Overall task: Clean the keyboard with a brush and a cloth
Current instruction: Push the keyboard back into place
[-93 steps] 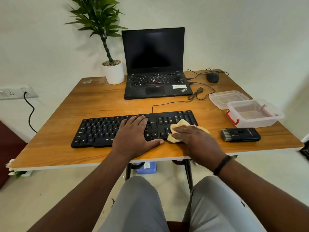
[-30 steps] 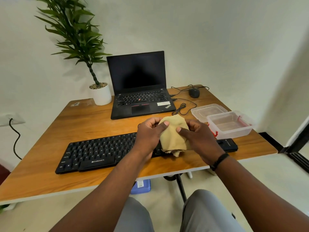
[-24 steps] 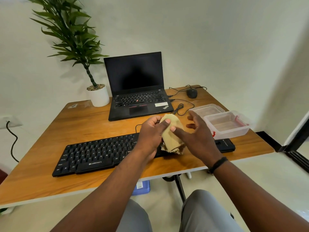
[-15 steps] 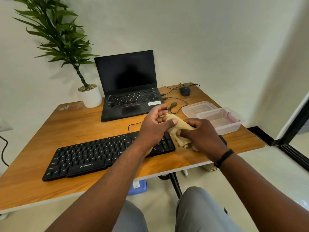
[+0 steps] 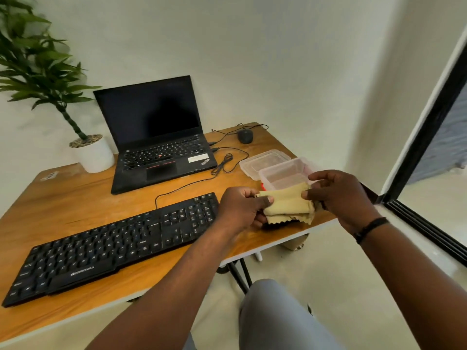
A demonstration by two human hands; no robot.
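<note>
A folded yellow cloth (image 5: pixel 288 204) hangs stretched between both hands, above the table's right front corner. My left hand (image 5: pixel 240 209) pinches its left end with thumb and curled fingers. My right hand (image 5: pixel 338 195) pinches its right end. The black keyboard (image 5: pixel 108 246) lies on the wooden table (image 5: pixel 75 198), to the left of the hands, its right end just beside my left hand. The brush is hidden behind the cloth and hands.
A clear plastic box (image 5: pixel 285 174) and its lid (image 5: pixel 262 160) sit just behind the cloth. An open black laptop (image 5: pixel 156 137), a mouse (image 5: pixel 245 135) with cables and a potted plant (image 5: pixel 91 152) stand at the back. A dark-framed glass door (image 5: pixel 429 127) is at the right.
The cloth was lifted off the keyboard, folded between both hands, and carried right toward the plastic box. The head turned right, so the table slid left in view.
</note>
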